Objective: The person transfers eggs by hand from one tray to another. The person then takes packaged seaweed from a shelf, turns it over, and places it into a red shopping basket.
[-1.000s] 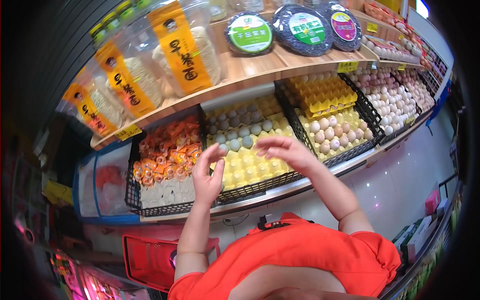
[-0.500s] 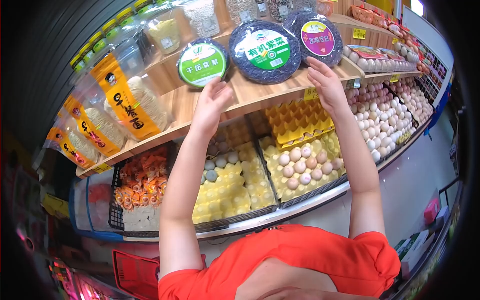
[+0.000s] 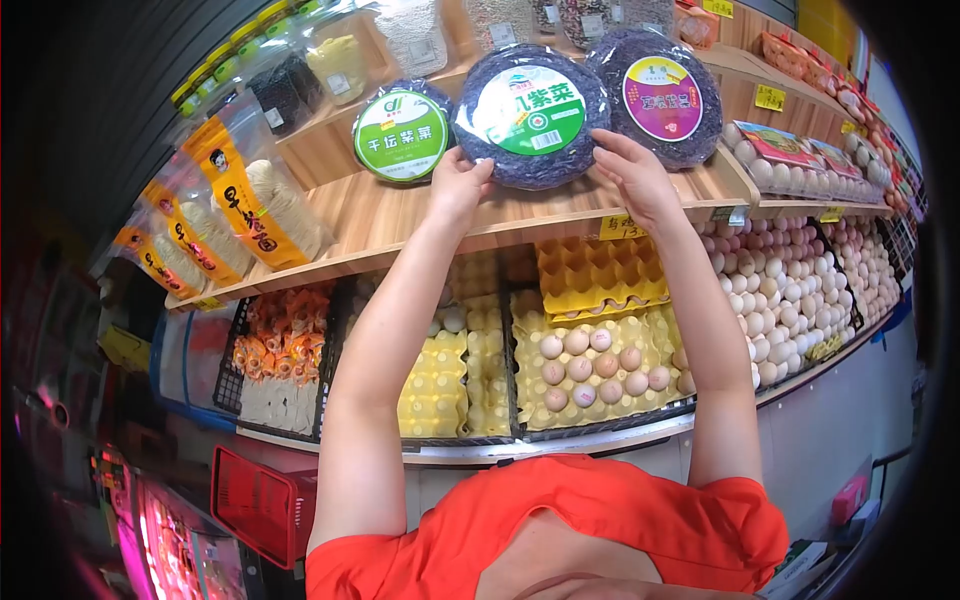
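A round, clear-wrapped pack of dried seaweed (image 3: 497, 147) with a white and green label leans upright on the wooden shelf, between my two hands. My left hand (image 3: 459, 190) grips its lower left edge, fingers bent and partly behind it. On the right edge, my right hand (image 3: 637, 178) is closed against the wrap, with the thumb side toward the pack. Beside my left hand stands a smaller seaweed pack (image 3: 402, 135) with a green label. Another seaweed pack (image 3: 662, 140), labelled yellow and purple, stands just behind my right hand.
Orange-labelled noodle bags (image 3: 245, 200) stand on the shelf (image 3: 385, 215) at left. Jars and bags of dry goods line the upper tier. Below are yellow egg trays (image 3: 600, 270), loose eggs (image 3: 775, 290) and orange-wrapped items (image 3: 285, 335). A red basket (image 3: 255, 510) is at lower left.
Both hands have closed in on the middle seaweed pack and now touch its sides; before, they were apart from it. The camera view has shifted slightly.
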### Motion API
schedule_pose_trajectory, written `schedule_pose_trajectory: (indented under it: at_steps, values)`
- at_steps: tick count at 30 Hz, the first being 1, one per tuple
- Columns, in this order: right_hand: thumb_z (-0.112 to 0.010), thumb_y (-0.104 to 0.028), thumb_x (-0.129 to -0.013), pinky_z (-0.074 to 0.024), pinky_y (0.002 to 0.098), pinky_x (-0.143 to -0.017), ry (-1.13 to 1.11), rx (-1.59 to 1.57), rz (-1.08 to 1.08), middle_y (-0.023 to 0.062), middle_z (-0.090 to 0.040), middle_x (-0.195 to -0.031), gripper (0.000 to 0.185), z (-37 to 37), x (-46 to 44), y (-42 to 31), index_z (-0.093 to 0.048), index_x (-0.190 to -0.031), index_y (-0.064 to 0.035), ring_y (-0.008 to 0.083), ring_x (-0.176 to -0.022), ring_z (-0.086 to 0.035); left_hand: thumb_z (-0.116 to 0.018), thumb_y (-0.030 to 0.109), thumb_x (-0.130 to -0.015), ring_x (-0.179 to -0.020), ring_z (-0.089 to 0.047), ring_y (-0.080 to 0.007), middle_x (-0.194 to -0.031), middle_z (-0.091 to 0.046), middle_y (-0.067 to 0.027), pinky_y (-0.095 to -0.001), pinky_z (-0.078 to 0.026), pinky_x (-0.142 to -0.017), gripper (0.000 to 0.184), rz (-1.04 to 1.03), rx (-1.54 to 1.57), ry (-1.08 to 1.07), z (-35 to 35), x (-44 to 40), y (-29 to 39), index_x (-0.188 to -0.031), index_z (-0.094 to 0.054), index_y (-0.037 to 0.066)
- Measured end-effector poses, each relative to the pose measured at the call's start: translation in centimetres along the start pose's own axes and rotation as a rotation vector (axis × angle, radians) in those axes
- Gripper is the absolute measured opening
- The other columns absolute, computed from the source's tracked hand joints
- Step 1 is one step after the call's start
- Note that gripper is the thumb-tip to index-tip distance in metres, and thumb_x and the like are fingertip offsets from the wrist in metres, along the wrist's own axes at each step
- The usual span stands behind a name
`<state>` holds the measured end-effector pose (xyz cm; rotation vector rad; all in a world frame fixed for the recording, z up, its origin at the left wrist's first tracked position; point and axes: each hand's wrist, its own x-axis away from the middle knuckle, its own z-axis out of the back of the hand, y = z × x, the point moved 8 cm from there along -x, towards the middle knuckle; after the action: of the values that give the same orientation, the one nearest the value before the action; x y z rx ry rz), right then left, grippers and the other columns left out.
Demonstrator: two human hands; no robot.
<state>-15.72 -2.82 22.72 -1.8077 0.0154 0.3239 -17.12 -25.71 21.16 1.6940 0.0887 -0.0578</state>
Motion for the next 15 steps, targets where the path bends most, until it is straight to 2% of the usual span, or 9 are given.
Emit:
schedule_pose_trajectory:
  at_steps: [2, 4, 6, 8, 10, 11, 12, 13, 15]
  values:
    - [-0.06, -0.013, -0.083, -0.0353, 0.0321, -0.095, -0.002, 0.109, 0.081, 0.0127, -0.048, -0.124, 0.045, -0.6, 1.2, -1.3, -0.048, -0.122, 0.0043, 0.0188, -0.111, -0.046, -0.056, 0.001, -0.084, -0.086, -0.056, -0.0141, -0.103, -0.056, -0.0097, -0.0251, -0.048, -0.07, 0.054, -0.038, -0.052, 0.062, 0.1, 1.5, 1.0, -0.13, -0.028, -0.002]
    - [-0.06, -0.012, -0.083, -0.0354, 0.0306, -0.096, -0.047, 0.081, 0.126, 0.0147, -0.043, -0.129, 0.041, -1.3, 2.2, -1.4, -0.052, -0.12, 0.0021, 0.0194, -0.115, -0.044, -0.058, 0.006, -0.085, -0.088, -0.057, -0.0149, -0.104, -0.057, -0.0094, -0.0285, -0.048, -0.073, 0.054, -0.207, -0.034, 0.086, 0.4, 3.1, 2.7, -0.13, -0.03, -0.001]
    - [-0.057, -0.009, -0.084, -0.0351, 0.0272, -0.095, 0.02, 0.093, 0.226, 0.0109, -0.044, -0.128, 0.043, -1.7, 4.1, -2.3, -0.048, -0.124, 0.0013, 0.0137, -0.109, -0.046, -0.058, 0.006, -0.085, -0.089, -0.056, -0.0141, -0.106, -0.056, -0.0087, -0.0278, -0.047, -0.074, 0.052, -0.247, -0.025, 0.078, 1.1, 5.2, 3.4, -0.129, -0.031, 0.0]
    - [-0.057, -0.008, -0.084, -0.035, 0.0267, -0.095, -0.044, 0.031, 0.215, 0.0104, -0.043, -0.128, 0.043, -3.3, 5.5, -2.1, -0.047, -0.125, 0.0005, 0.0135, -0.109, -0.046, -0.057, 0.006, -0.085, -0.095, -0.054, -0.0142, -0.109, -0.055, -0.0092, -0.0285, -0.047, -0.076, 0.05, -0.353, -0.035, 0.049, 1.9, 7.9, 4.3, -0.128, -0.031, 0.0]
    - [-0.057, -0.009, -0.084, -0.0349, 0.0272, -0.096, -0.103, -0.017, 0.185, 0.0095, -0.042, -0.128, 0.043, -5.2, 6.7, -1.4, -0.046, -0.125, 0.0009, 0.0137, -0.112, -0.045, -0.056, 0.006, -0.086, -0.101, -0.051, -0.0143, -0.113, -0.052, -0.0094, -0.0295, -0.047, -0.08, 0.049, -0.373, -0.031, 0.086, 3.6, 10.6, 4.1, -0.128, -0.031, 0.001]
    - [-0.06, -0.014, -0.083, -0.0347, 0.0297, -0.097, -0.104, 0.007, 0.141, 0.0146, -0.029, -0.139, 0.041, -5.7, 7.2, -0.4, -0.052, -0.122, -0.0044, 0.0203, -0.118, -0.043, -0.056, 0.006, -0.086, -0.101, -0.051, -0.0143, -0.114, -0.052, -0.0095, -0.0298, -0.046, -0.082, 0.049, -0.406, -0.035, 0.103, 4.6, 12.0, 4.1, -0.128, -0.031, 0.001]
    - [-0.06, -0.014, -0.083, -0.0347, 0.0297, -0.097, -0.127, 0.001, 0.131, 0.0146, -0.029, -0.139, 0.041, -7.0, 7.6, 0.1, -0.052, -0.122, -0.0044, 0.0203, -0.118, -0.043, -0.056, 0.005, -0.086, -0.102, -0.05, -0.0142, -0.115, -0.051, -0.0096, -0.03, -0.046, -0.084, 0.049, -0.439, -0.038, 0.118, 5.7, 13.5, 4.2, -0.128, -0.031, 0.001]
    - [-0.06, -0.014, -0.083, -0.0351, 0.0294, -0.097, -0.183, -0.021, 0.146, 0.0135, -0.03, -0.138, 0.041, -8.5, 8.0, 0.5, -0.052, -0.122, -0.0037, 0.0197, -0.117, -0.044, -0.055, 0.004, -0.086, -0.103, -0.05, -0.0148, -0.116, -0.05, -0.0098, -0.03, -0.044, -0.087, 0.049, -0.384, -0.019, 0.158, 6.9, 15.2, 4.1, -0.128, -0.03, 0.001]
    - [-0.059, -0.013, -0.083, -0.0357, 0.0295, -0.096, -0.237, -0.055, 0.13, 0.0097, -0.034, -0.135, 0.041, -11.6, 9.3, 1.4, -0.051, -0.122, -0.0016, 0.0185, -0.115, -0.045, -0.055, 0.001, -0.085, -0.103, -0.051, -0.014, -0.115, -0.051, -0.0096, -0.0285, -0.043, -0.087, 0.049, -0.393, 0.005, 0.229, 9.8, 18.3, 3.7, -0.128, -0.03, 0.0]
